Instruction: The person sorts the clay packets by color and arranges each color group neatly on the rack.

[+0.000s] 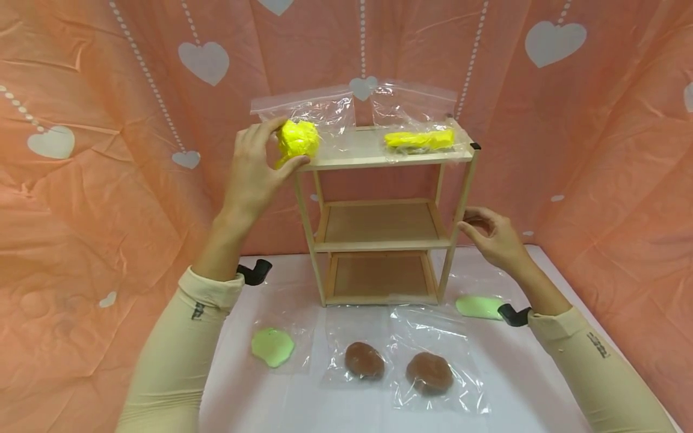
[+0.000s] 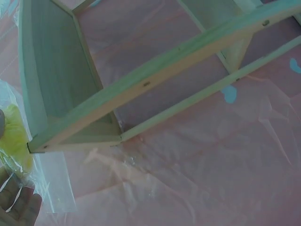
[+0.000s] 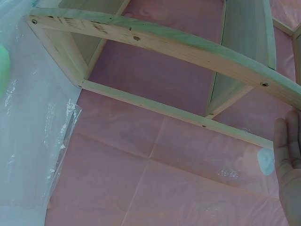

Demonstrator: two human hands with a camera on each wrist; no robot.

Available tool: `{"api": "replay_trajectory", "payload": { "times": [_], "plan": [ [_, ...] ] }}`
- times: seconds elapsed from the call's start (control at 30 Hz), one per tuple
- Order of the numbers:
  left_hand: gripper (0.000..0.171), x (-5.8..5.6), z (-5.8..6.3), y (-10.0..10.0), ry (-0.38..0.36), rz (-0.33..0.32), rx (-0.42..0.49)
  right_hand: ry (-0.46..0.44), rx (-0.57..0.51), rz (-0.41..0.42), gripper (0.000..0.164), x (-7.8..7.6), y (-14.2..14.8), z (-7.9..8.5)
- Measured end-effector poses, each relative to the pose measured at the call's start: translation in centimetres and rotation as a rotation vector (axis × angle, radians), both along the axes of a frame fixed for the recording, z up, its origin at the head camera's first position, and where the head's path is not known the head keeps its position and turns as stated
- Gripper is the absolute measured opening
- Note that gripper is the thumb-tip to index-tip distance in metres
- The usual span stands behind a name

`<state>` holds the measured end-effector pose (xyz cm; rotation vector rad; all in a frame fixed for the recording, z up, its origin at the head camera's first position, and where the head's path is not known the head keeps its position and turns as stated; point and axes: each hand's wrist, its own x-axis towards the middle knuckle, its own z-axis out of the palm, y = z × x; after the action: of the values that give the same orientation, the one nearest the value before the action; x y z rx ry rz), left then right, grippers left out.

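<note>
My left hand (image 1: pixel 249 177) holds a bright yellow clay-like lump (image 1: pixel 299 139) in a clear zip bag (image 1: pixel 325 111), thumb below and fingers over its left side. The lump is at the left end of the top board of a small wooden three-tier shelf (image 1: pixel 373 245). In the left wrist view the yellow lump (image 2: pixel 15 139) shows beside the shelf's corner. My right hand (image 1: pixel 495 240) is at the shelf's right post, fingertips right by the wood and nothing in its grasp. The right wrist view shows that hand (image 3: pixel 290 160) with fingers extended alongside the frame.
Another bagged yellow piece (image 1: pixel 419 139) lies on the top board's right end. On the white table (image 1: pixel 303 409) are two bagged brown lumps (image 1: pixel 365 361) in front, and bagged light green pieces to the left (image 1: pixel 272 347) and right (image 1: pixel 479 307). A pink curtain (image 1: pixel 390 36) hangs behind.
</note>
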<state>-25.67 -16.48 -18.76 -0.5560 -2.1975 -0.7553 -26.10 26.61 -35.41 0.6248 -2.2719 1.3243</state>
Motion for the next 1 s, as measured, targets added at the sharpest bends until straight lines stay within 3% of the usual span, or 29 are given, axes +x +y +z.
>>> {"api": "replay_trajectory", "payload": {
  "times": [0.6, 1.0],
  "plan": [
    [0.074, -1.8, 0.8, 3.3, -0.037, -0.052, -0.096, 0.018, -0.006, 0.011, 0.029, 0.1, -0.1, 0.2],
    [0.076, -2.9, 0.7, 4.0, -0.1, -0.05, -0.125, 0.007, 0.007, -0.002, 0.03, 0.2, 0.0, 0.1]
  ]
}}
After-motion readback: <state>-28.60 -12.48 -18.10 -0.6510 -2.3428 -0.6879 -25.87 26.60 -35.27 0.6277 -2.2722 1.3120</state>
